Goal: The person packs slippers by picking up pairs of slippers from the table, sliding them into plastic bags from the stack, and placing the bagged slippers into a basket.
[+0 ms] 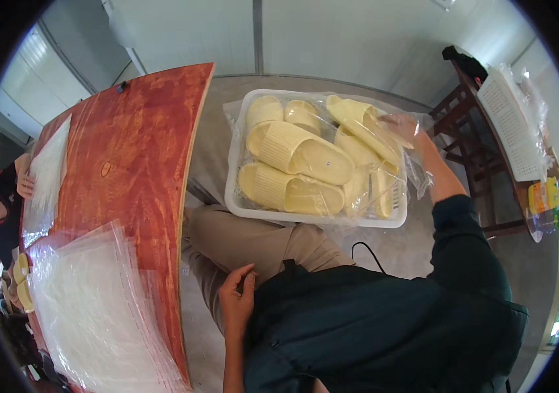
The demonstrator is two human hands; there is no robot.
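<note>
My right hand [402,126] reaches over the right end of a white plastic basket [239,196]. Its fingers are closed on a pale yellow slipper [374,141] in clear plastic, tilted against the others. Clear film hangs below the wrist and partly hides the grip. Several more yellow slippers [309,154] with ribbed straps lie in the basket, wrapped in clear bags. My left hand [237,293] rests by my lap, apart from the basket. Its fingers are loosely curled, with nothing visible in them.
To the left, a reddish wooden table [129,164] carries a stack of clear plastic bags [96,295]. Another person's hand [25,180] is at its far edge by more bags. On the right, a dark wooden rack [489,144] holds a white basket [512,121].
</note>
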